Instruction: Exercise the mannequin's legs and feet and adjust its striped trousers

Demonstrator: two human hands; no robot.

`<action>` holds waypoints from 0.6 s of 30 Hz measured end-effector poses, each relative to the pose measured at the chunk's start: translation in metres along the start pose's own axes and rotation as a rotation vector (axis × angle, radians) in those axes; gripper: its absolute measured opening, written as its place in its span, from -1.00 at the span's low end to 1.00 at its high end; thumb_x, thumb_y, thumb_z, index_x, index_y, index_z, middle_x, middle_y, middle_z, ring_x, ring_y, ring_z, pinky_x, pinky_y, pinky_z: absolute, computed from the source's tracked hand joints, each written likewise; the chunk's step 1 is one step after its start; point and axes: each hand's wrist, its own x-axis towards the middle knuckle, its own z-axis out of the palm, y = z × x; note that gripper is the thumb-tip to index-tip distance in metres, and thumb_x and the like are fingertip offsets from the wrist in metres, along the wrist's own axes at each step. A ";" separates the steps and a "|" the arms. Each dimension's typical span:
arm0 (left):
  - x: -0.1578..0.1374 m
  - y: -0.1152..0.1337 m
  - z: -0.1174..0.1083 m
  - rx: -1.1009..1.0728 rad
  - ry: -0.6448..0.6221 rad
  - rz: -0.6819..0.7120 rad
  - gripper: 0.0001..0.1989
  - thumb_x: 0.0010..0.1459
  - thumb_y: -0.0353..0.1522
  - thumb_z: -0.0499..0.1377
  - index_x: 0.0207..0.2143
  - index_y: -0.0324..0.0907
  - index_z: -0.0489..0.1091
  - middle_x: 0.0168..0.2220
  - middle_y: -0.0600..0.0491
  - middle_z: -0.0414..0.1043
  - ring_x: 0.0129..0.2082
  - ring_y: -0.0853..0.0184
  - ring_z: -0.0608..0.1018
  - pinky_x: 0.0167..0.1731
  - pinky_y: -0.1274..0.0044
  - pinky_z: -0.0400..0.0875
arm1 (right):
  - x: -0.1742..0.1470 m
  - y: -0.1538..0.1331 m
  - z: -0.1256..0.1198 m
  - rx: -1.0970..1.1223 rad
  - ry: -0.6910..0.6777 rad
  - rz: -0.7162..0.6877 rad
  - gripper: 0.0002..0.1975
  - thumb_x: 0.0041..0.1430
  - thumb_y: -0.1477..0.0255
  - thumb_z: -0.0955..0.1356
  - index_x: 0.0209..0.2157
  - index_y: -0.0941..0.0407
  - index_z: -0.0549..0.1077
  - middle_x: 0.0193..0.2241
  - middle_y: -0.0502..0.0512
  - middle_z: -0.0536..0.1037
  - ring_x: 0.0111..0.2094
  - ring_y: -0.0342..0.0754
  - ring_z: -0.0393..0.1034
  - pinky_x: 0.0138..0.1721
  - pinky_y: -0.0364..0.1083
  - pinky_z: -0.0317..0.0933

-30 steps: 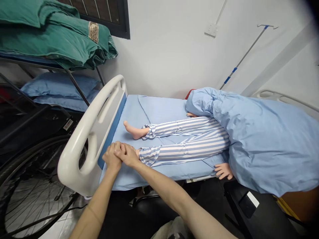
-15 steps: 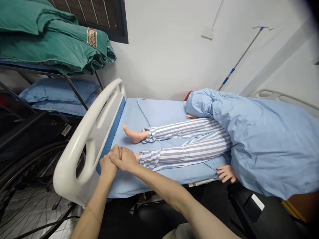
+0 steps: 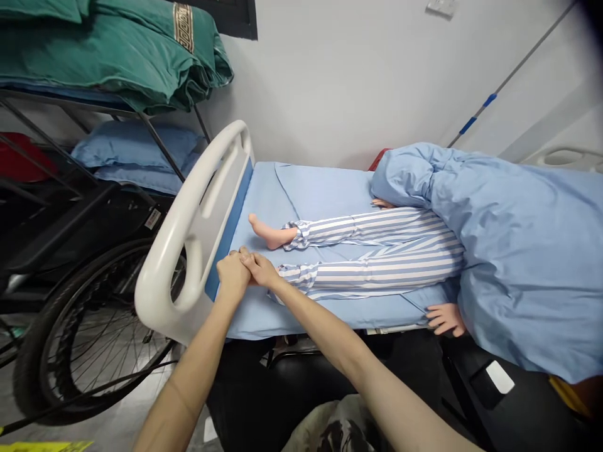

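A care manikin in blue-and-white striped trousers [image 3: 377, 276] lies on the bed, its far foot [image 3: 271, 233] bare with toes up. Around the near foot, close to the footboard, are both my hands. My left hand [image 3: 232, 274] is closed at the toe end, knuckles up. Pressed against it, my right hand [image 3: 261, 269] has its fingers curled over the top of the foot. Only a sliver of the near foot [image 3: 254, 282] shows below my right hand; the rest is hidden. The near trouser cuff [image 3: 294, 276] is bunched beside my right wrist.
The white footboard [image 3: 162, 270] rises left of my hands. A blue quilt [image 3: 522, 251] covers the manikin's upper body; its plastic hand [image 3: 446, 319] sticks out. A wheelchair wheel [image 3: 89, 351] stands lower left. Green bedding [image 3: 132, 56] lies on a rack.
The view has shifted, so the bed appears higher and further right. My hands stay at the near foot; my right hand now overlaps my left less.
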 end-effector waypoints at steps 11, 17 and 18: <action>-0.024 -0.009 0.044 -0.908 0.256 -0.304 -0.76 0.16 -0.17 0.04 -0.33 -0.15 0.31 -0.30 -0.06 0.48 -0.26 0.22 0.51 -0.19 0.43 0.36 | -0.036 -0.035 0.015 -0.387 0.112 -0.161 -0.53 0.10 0.17 0.38 -0.04 0.16 0.38 -0.11 0.20 0.45 -0.03 0.09 0.32 0.06 0.05 0.18; -0.001 -0.039 0.038 -1.159 0.137 -0.289 -0.54 0.26 -0.09 -0.24 -0.30 -0.17 0.30 -0.36 -0.05 0.46 -0.32 0.29 0.53 -0.33 0.50 0.42 | -0.013 -0.040 -0.003 -0.011 -0.032 -0.251 -0.64 0.26 0.20 0.29 -0.01 0.11 0.39 -0.09 0.11 0.51 -0.03 -0.04 0.39 0.05 -0.06 0.24; 0.008 -0.043 0.037 -1.227 0.119 -0.304 -0.52 0.26 -0.09 -0.27 -0.32 -0.18 0.28 -0.35 -0.07 0.46 -0.31 0.30 0.53 -0.33 0.50 0.42 | -0.011 -0.036 -0.005 0.037 -0.015 -0.216 -0.66 0.29 0.22 0.26 -0.02 0.11 0.40 -0.08 0.11 0.52 -0.02 -0.05 0.40 0.05 -0.06 0.24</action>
